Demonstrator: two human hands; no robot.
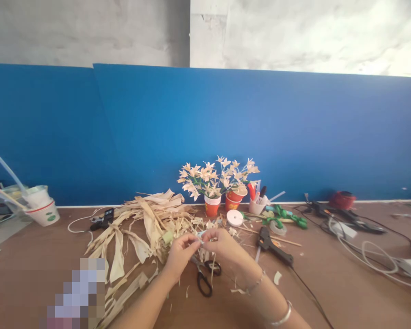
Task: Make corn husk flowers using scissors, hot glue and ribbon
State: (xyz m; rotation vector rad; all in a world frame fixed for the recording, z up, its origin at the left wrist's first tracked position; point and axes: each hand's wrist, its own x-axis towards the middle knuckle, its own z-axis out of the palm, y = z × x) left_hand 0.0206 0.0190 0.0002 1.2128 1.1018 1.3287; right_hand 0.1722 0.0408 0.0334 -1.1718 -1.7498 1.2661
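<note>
My left hand [181, 256] and my right hand [222, 245] meet above the middle of the table, fingertips pinched together on a small pale piece too small to name. A thin pale strip hangs below my right hand. Black-handled scissors [204, 284] lie just beneath the hands. To the left spreads a heap of dried husks [154, 224]. Behind the hands, pale flowers with green stems [205, 176] stand in red and white paper cups [212, 206]. A white tape roll [234, 218] lies in front of the cups.
A black glue gun [276, 246] with a trailing cord lies right of my hands. Farther right are a power strip [356, 219], white cables [373, 260] and a red object [342, 199]. Green bundles [287, 217] lie near a pen cup [256, 206]. Paper cups [43, 210] stand far left.
</note>
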